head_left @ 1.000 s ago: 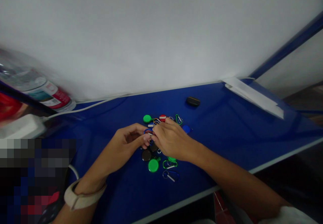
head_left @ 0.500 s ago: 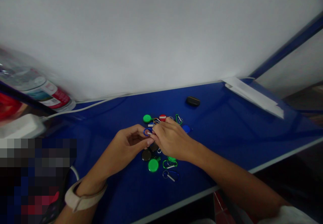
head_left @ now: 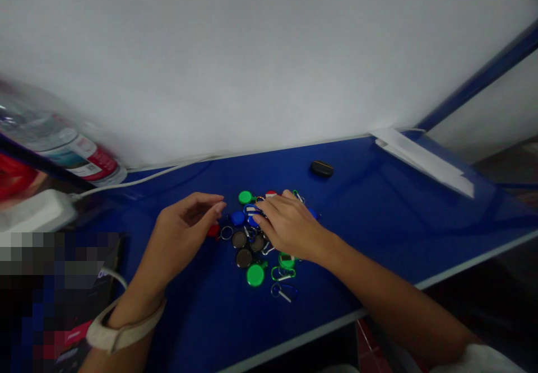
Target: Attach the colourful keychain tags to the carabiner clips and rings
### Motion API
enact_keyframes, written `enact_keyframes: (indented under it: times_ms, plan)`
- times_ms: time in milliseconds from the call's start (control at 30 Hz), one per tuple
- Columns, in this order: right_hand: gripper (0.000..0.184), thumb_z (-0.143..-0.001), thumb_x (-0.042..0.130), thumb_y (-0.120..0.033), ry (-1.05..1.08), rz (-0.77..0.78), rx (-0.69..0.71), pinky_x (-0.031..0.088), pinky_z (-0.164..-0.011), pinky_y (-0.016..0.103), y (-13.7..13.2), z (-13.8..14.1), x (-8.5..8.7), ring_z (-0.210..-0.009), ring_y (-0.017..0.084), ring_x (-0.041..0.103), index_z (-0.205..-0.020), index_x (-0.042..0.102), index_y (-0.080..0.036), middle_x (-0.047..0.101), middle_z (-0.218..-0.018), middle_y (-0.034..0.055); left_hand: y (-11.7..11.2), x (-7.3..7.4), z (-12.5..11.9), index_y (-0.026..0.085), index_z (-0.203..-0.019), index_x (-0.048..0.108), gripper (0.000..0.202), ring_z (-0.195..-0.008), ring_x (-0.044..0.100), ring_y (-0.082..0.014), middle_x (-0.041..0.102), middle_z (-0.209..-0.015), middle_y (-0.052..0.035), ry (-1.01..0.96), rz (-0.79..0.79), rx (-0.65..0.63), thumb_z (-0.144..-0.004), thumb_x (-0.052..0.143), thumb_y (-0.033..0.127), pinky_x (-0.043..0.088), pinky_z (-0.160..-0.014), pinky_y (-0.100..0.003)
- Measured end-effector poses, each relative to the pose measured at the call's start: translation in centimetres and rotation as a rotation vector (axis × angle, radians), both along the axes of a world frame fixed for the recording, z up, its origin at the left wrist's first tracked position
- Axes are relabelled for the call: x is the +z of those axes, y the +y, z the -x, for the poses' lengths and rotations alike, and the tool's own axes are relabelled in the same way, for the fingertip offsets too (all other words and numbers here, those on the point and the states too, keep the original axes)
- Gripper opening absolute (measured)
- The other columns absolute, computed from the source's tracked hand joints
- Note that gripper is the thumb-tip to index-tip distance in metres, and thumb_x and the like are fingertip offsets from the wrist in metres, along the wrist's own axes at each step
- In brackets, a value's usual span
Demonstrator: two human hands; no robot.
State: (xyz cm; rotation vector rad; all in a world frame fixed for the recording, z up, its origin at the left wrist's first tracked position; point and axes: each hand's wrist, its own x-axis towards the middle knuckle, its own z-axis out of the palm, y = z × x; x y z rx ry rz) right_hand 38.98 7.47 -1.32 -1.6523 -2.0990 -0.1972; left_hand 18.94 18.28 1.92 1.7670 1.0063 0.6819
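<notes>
Several round badge reels and small carabiners lie bunched on the blue tabletop (head_left: 202,300). My right hand (head_left: 294,224) is over the pile, its thumb and fingers closed at a blue carabiner (head_left: 247,209); part of the clip is hidden by the fingers. My left hand (head_left: 185,227) is to the left of the pile, fingers curved and apart from the thumb, with nothing visible in it. Beside its thumb lies a red reel (head_left: 213,231) with a metal ring (head_left: 226,232). Dark reels (head_left: 244,258) and a green reel (head_left: 255,275) lie nearer me.
A black oval case (head_left: 321,168) lies behind the pile. White folded paper (head_left: 424,160) rests at the right. On the left are a plastic bottle (head_left: 79,152), a white power strip (head_left: 37,213) and its cable (head_left: 138,182). The table's front edge (head_left: 294,340) runs below my hands.
My left hand has moved left, away from my right hand and the blue carabiner. Blue, dark and red reels it had covered now show. My right hand has shifted only slightly.
</notes>
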Motion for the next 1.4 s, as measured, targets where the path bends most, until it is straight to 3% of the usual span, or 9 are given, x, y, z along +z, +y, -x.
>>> enact_keyframes:
  times_ms: [133, 333, 467, 700, 833, 933, 1033, 1200, 1400]
  plan:
    - [0.03, -0.107, 0.043, -0.028, 0.049, 0.0, -0.01, 0.036, -0.081, 0.039, 0.0, -0.1, 0.1, -0.09, 0.025, 0.067, -0.108, 0.067, -0.009, 0.074, -0.098, 0.011, 0.1, -0.3, 0.1, 0.017, -0.097, 0.073, 0.028, -0.074, 0.07, -0.0159, 0.077, -0.089, -0.0061, -0.018, 0.003, 0.013, -0.084, 0.072, 0.042, 0.056, -0.066, -0.024]
    - [0.025, -0.106, 0.046, -0.027, 0.176, -0.074, 0.102, 0.038, -0.082, 0.036, -0.2, 0.1, 0.4, -0.087, 0.021, 0.066, -0.108, 0.067, -0.013, 0.073, -0.094, 0.0079, -0.9, -0.3, -0.3, 0.017, -0.088, 0.068, 0.022, -0.069, 0.067, -0.0135, 0.072, -0.076, -0.0017, -0.031, 0.024, -0.171, -0.086, 0.074, 0.038, 0.052, -0.063, -0.022]
    - [0.022, -0.104, 0.052, -0.031, 0.223, -0.14, 0.176, 0.039, -0.079, 0.034, -0.3, 0.4, 0.3, -0.077, 0.018, 0.062, -0.098, 0.065, -0.014, 0.07, -0.086, 0.0057, -1.7, -0.6, -0.9, 0.017, -0.084, 0.066, 0.021, -0.072, 0.065, -0.013, 0.07, -0.078, -0.0007, -0.081, 0.065, -0.3, -0.089, 0.071, 0.037, 0.052, -0.067, -0.022]
    - [0.017, -0.104, 0.053, -0.025, 0.282, -0.126, 0.232, 0.038, -0.079, 0.032, -0.2, 0.3, 0.2, -0.076, 0.016, 0.059, -0.093, 0.061, -0.016, 0.067, -0.082, 0.0028, -1.7, -0.6, -0.9, 0.018, -0.089, 0.071, 0.022, -0.077, 0.065, -0.0145, 0.071, -0.083, -0.0009, -0.037, 0.031, -0.342, -0.092, 0.068, 0.04, 0.051, -0.07, -0.024]
    - [0.017, -0.103, 0.053, -0.024, 0.278, -0.102, 0.172, 0.037, -0.078, 0.033, -0.1, 0.0, 0.1, -0.078, 0.017, 0.059, -0.091, 0.063, -0.016, 0.068, -0.082, 0.0031, -1.3, -0.3, -0.5, 0.019, -0.097, 0.07, 0.025, -0.078, 0.065, -0.0152, 0.071, -0.087, -0.0011, 0.006, -0.127, -0.271, -0.098, 0.058, 0.042, 0.051, -0.072, -0.026]
    - [0.018, -0.103, 0.054, -0.024, 0.256, -0.084, 0.131, 0.036, -0.077, 0.033, 0.1, -0.2, 0.1, -0.079, 0.018, 0.061, -0.092, 0.064, -0.015, 0.069, -0.083, 0.0039, -0.8, -0.9, -0.2, 0.019, -0.109, 0.068, 0.023, -0.086, 0.066, -0.018, 0.071, -0.099, -0.0035, 0.09, -0.419, -0.181, -0.097, 0.06, 0.037, 0.052, -0.082, -0.032]
    - [0.019, -0.104, 0.053, -0.025, 0.241, -0.074, 0.118, 0.035, -0.077, 0.033, 0.2, -0.3, 0.1, -0.081, 0.018, 0.062, -0.093, 0.065, -0.014, 0.071, -0.086, 0.0045, -0.4, -1.7, 0.1, 0.019, -0.117, 0.066, 0.026, -0.106, 0.065, -0.024, 0.069, -0.113, -0.0079, 0.193, -0.674, -0.239, -0.094, 0.063, 0.031, 0.049, -0.099, -0.041]
    - [0.021, -0.104, 0.052, -0.024, 0.237, -0.088, 0.104, 0.035, -0.076, 0.034, 0.2, -0.2, 0.0, -0.081, 0.018, 0.062, -0.093, 0.065, -0.014, 0.071, -0.086, 0.005, -0.3, -2.6, 0.1, 0.018, -0.125, 0.065, 0.031, -0.116, 0.06, -0.0278, 0.067, -0.124, -0.0116, 0.316, -0.682, -0.408, -0.096, 0.059, 0.027, 0.048, -0.102, -0.047]
    - [0.024, -0.105, 0.05, -0.025, 0.217, -0.05, 0.089, 0.035, -0.078, 0.034, 0.0, -0.2, 0.0, -0.084, 0.019, 0.063, -0.092, 0.066, -0.014, 0.072, -0.087, 0.005, -0.1, -3.3, 0.1, 0.017, -0.124, 0.067, 0.03, -0.112, 0.061, -0.0285, 0.069, -0.121, -0.0122, 0.357, -0.677, -0.447, -0.097, 0.058, 0.024, 0.048, -0.1, -0.049]
